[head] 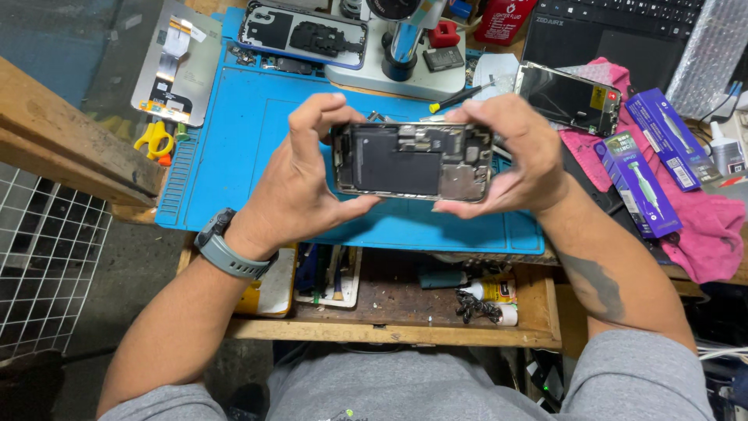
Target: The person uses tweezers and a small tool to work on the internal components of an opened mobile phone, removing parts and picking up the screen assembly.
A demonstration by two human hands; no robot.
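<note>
An opened phone body point(413, 160), its black battery and metal shields showing, is held level above the blue work mat point(234, 148). My left hand point(300, 175) grips its left end, thumb under and fingers curled over the top edge. My right hand point(518, 156) grips the right end the same way. A grey watch point(226, 251) sits on my left wrist.
Behind the mat are another opened phone point(304, 33), a microscope base point(401, 54), a display panel point(178, 62), a yellow-handled screwdriver point(461, 96) and a red can point(502, 19). To the right lie a phone screen point(567, 97), purple tool boxes point(650, 168), a pink cloth point(705, 226) and a laptop point(615, 27). An open drawer point(389, 300) holds small tools.
</note>
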